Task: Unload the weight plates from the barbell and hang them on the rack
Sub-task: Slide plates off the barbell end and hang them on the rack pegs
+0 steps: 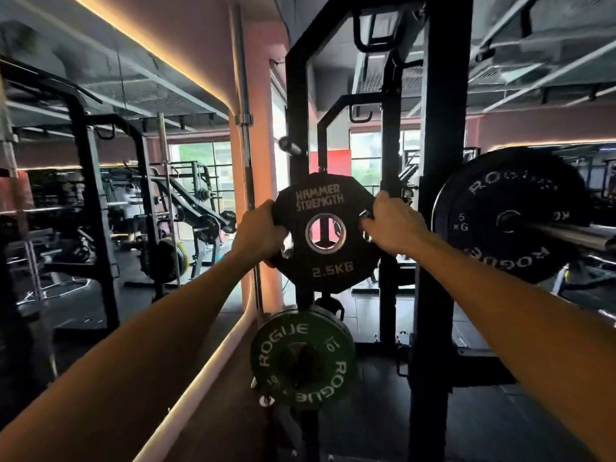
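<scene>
While we hold the 2.5 kg Hammer Strength plate [328, 232] before the rack upright [297, 128], left hand [258, 228] and right hand [393, 221] fingers clamp its opposite rims; light, rigid, probably rubber-coated.

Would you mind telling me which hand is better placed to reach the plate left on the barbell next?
Right: the right hand grips the small plate's edge nearest the barbell plate.

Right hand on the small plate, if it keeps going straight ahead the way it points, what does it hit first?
The right hand grips the 2.5 kg plate and points forward at the rack. Pushed straight on, the hand would probably meet the rack upright just beyond it first, though depth is hard to judge here.
</scene>
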The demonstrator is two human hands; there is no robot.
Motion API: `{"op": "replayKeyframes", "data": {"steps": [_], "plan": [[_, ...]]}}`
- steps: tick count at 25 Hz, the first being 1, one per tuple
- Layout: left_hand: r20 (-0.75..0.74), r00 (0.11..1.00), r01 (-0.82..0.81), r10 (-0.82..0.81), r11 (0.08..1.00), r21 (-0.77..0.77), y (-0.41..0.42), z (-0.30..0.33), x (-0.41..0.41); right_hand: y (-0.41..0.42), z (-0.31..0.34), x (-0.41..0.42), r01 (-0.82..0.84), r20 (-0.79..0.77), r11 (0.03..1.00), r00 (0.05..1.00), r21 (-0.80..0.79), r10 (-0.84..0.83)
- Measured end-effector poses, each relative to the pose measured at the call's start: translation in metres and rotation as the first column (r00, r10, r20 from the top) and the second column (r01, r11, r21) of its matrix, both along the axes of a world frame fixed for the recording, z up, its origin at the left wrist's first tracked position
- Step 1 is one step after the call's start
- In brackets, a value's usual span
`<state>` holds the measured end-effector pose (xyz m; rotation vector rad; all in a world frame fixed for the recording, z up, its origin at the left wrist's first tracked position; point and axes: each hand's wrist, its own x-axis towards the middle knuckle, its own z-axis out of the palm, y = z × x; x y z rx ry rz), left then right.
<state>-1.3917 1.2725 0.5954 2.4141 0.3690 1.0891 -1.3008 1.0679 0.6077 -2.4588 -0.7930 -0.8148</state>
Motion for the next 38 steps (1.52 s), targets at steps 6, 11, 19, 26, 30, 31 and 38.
{"op": "replayKeyframes", "data": {"steps": [6, 11, 19, 26, 30, 31, 38], "plan": [[0.033, 0.999, 0.017, -0.018, 1.0, 0.02, 0.089, 0.011, 0.036, 0.087, 0.013, 0.034, 0.013, 0.025, 1.0, 1.0, -0.002, -0.013], [0.099, 0.994, 0.035, -0.041, 0.997, 0.063, 0.136, 0.039, 0.089, 0.135, 0.04, 0.086, 0.01, 0.063, 0.999, 0.998, 0.042, -0.013], [0.207, 0.977, 0.019, -0.046, 0.991, 0.129, 0.201, 0.117, 0.179, 0.19, 0.112, 0.165, 0.023, 0.147, 0.994, 0.988, 0.11, -0.039], [0.246, 0.962, 0.082, -0.123, 0.982, 0.171, 0.251, 0.161, 0.242, 0.239, 0.157, 0.224, 0.035, 0.209, 0.992, 0.976, 0.118, -0.059], [0.244, 0.963, 0.066, -0.118, 0.975, 0.213, 0.274, 0.183, 0.279, 0.262, 0.171, 0.263, 0.068, 0.2, 0.989, 0.975, 0.129, -0.093], [0.244, 0.963, 0.057, -0.112, 0.973, 0.223, 0.28, 0.187, 0.289, 0.268, 0.174, 0.273, 0.074, 0.194, 0.988, 0.976, 0.133, -0.099], [0.252, 0.958, 0.065, -0.136, 0.961, 0.269, 0.308, 0.199, 0.365, 0.291, 0.187, 0.341, 0.088, 0.204, 0.985, 0.972, 0.149, -0.118]]}}
